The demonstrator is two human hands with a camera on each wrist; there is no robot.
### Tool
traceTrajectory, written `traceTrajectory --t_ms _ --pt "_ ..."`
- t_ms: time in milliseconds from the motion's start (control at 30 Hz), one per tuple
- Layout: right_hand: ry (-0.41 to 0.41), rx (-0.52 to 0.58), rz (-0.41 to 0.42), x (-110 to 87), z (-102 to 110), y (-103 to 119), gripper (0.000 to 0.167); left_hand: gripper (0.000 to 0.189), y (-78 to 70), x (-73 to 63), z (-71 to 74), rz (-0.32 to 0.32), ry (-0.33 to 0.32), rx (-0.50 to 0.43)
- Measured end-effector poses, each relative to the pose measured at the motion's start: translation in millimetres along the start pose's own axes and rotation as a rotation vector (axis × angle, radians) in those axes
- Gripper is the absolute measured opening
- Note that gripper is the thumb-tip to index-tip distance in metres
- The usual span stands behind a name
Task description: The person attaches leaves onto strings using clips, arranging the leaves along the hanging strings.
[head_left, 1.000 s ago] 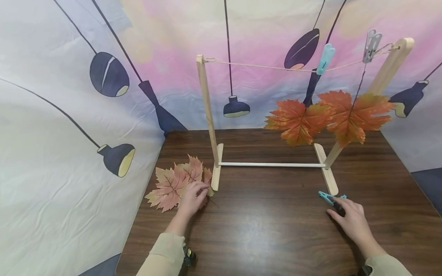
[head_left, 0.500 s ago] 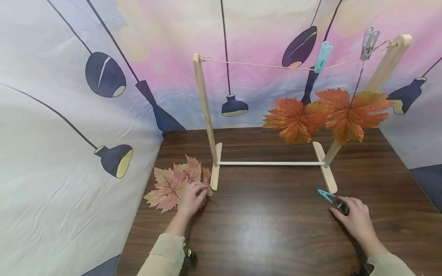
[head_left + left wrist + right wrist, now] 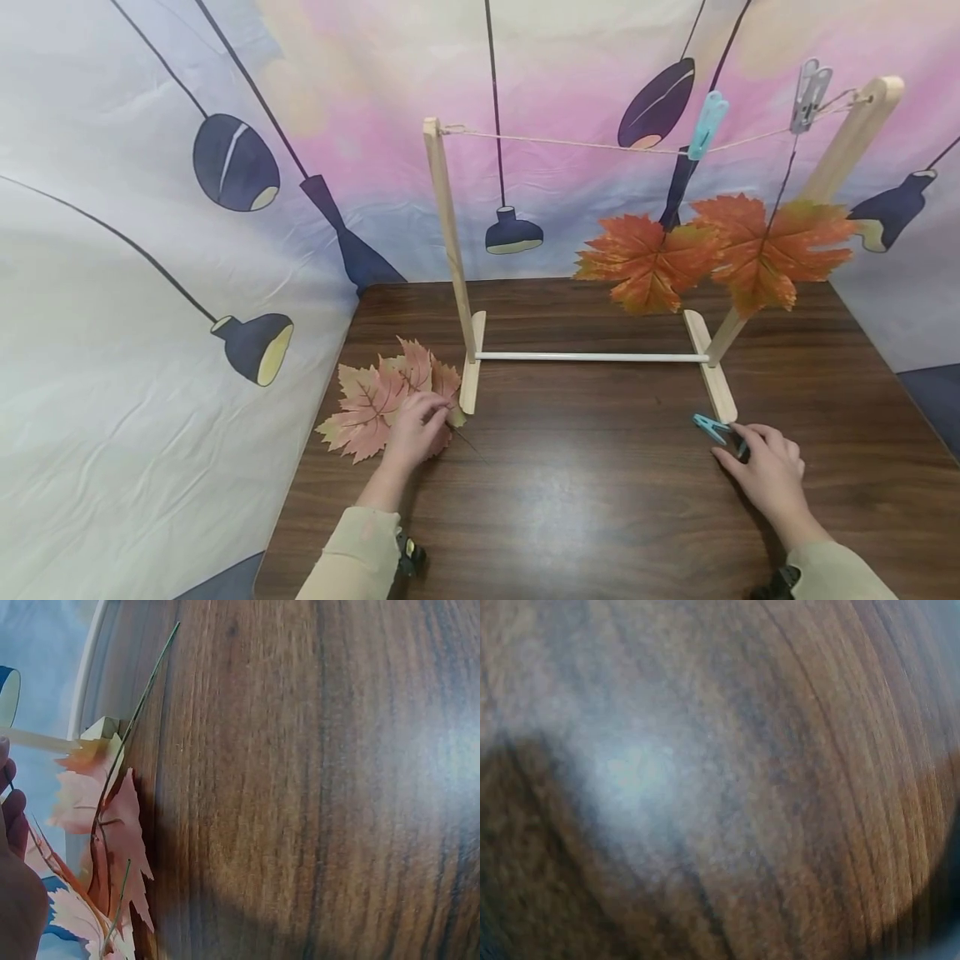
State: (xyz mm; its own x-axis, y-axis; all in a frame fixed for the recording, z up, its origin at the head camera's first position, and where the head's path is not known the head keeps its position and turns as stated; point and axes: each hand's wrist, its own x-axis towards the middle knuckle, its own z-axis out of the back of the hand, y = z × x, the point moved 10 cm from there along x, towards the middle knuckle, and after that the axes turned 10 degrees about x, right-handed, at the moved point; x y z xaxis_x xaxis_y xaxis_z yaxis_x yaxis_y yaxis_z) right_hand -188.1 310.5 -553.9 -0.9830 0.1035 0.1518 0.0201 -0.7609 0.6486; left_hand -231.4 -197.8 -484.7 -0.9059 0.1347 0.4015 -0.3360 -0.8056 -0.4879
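Note:
My left hand is at the pile of pale pink-green artificial maple leaves on the table's left side. Its thumb and fingertips pinch a leaf's thin stem; another stem points out over the table. My right hand is low over the table at the right, thumb and fingers curled round a small dark clothespin, mostly hidden by them. A light-blue clothespin lies right at its fingertips. The right wrist view holds only blurred wood grain.
A wooden stand with a white crossbar stands on the brown table. Along its string, a blue clothespin and a grey clothespin hold two orange maple leaves. A lamp-print cloth hangs behind.
My right fingers have closed in on the dark clothespin, which has turned and is now more hidden by them. The left hand has stayed at the leaves, where a stem now shows further out.

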Motion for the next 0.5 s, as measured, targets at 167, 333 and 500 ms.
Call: traceTrajectory --t_ms 167,333,500 --pt "-0.003 0.010 -0.016 -0.2 0.6 -2.0 0.034 0.009 0.6 1.9 1.2 0.016 0.003 -0.011" --pt "-0.014 0.014 -0.023 -1.4 3.3 -0.9 0.032 0.009 -0.5 4.1 7.1 0.005 -0.036 -0.023" --pt "-0.022 0.034 -0.023 -0.3 6.1 0.3 0.034 0.010 0.6 7.2 13.6 0.028 -0.044 -0.005"
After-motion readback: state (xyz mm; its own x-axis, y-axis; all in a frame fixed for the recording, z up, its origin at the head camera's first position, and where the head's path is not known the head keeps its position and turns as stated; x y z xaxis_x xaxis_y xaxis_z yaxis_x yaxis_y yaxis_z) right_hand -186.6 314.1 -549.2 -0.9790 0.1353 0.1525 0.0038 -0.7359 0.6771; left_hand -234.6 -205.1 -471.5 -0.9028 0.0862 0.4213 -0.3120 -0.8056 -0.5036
